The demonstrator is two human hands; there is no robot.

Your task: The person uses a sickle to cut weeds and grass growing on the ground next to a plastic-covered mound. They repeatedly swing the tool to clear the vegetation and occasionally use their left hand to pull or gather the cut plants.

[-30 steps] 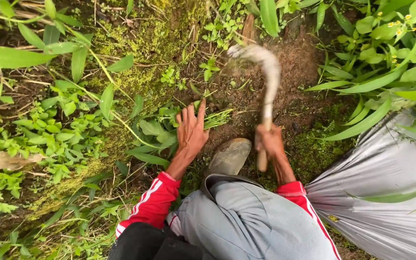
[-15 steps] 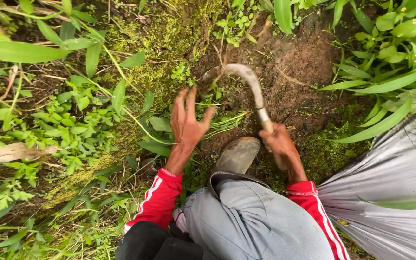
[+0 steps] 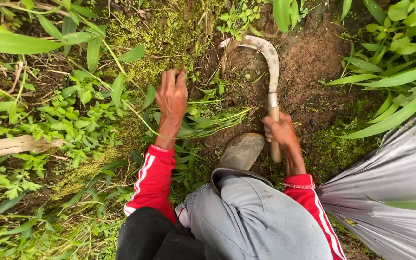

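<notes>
- Right hand [image 3: 279,131] clamped on sickle [image 3: 269,62] handle; keep firm.
- Left hand [image 3: 171,96] fingers together, flat on weeds [image 3: 203,120]; keep clear of blade, cut low at soil [image 3: 309,58].

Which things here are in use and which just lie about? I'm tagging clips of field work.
In use: sickle gripped by right hand; left hand reaching into the weeds; bare soil.
Lying about: grey sack; pale stick; yellow-flowered plant.
</notes>
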